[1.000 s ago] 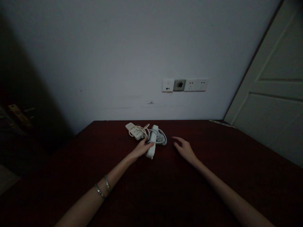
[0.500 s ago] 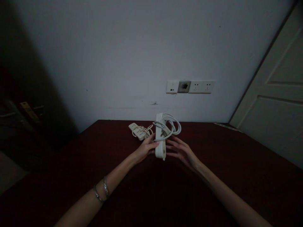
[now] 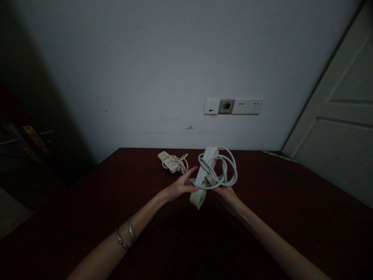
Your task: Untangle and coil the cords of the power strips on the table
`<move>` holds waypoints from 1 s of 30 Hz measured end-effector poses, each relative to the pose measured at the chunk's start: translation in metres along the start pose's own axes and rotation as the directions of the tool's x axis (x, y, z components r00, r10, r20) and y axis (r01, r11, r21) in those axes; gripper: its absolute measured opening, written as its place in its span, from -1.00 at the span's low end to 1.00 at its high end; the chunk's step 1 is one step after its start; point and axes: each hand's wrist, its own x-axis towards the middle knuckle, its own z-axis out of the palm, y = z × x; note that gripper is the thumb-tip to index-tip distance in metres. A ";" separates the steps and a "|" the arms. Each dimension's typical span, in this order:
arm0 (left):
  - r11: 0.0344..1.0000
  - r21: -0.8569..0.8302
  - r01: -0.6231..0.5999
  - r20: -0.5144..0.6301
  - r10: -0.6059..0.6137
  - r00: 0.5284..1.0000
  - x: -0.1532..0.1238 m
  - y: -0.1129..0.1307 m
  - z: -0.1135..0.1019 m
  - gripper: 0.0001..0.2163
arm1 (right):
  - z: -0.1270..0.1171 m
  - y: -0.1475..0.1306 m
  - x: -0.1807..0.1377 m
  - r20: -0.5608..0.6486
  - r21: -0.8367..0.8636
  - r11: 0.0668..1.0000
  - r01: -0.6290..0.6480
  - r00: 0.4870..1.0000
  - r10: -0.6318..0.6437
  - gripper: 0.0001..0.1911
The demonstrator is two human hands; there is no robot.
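A white power strip [image 3: 201,176] is held off the table, tilted with its far end leaning right. Its grey-white cable [image 3: 234,171] is looped around it, and the plug [image 3: 211,180] with bare prongs rests against the strip's face. My left hand [image 3: 183,187] grips the strip from the left, thumb on the near side and fingers partly behind it. From the right, my right hand [image 3: 229,195] is closed on the strip low down; the cable and strip hide most of its fingers. Left of my hands lies a second, smaller power strip [image 3: 172,165] wrapped in its own cord.
The dark red table [image 3: 140,175] runs up to a pale wall [image 3: 157,77]. Wall sockets [image 3: 247,107] sit above its back edge. A white door [image 3: 344,120] stands on the right, and a dark door with a brass-coloured handle plate [image 3: 35,138] is at the left.
The held power strip has tilted, its far end swinging right and its near end lower. My right hand has gone from spread fingers beside it to closing under it.
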 end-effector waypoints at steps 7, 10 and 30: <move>0.804 0.583 0.114 -0.005 -0.137 0.991 -0.003 0.024 -0.018 -0.46 | 0.009 -0.004 -0.006 -0.026 -0.027 1.000 -0.008 1.000 0.008 -0.56; 0.668 0.740 0.076 -0.027 -0.083 0.996 -0.005 0.038 -0.019 -0.60 | 0.009 -0.006 -0.003 -0.109 -0.035 0.999 -0.041 0.993 0.037 -0.52; 0.225 0.974 -0.026 -0.092 0.496 0.863 -0.004 0.041 -0.003 -0.85 | 0.013 0.003 -0.001 -0.213 -0.182 0.969 -0.167 0.969 0.127 -0.50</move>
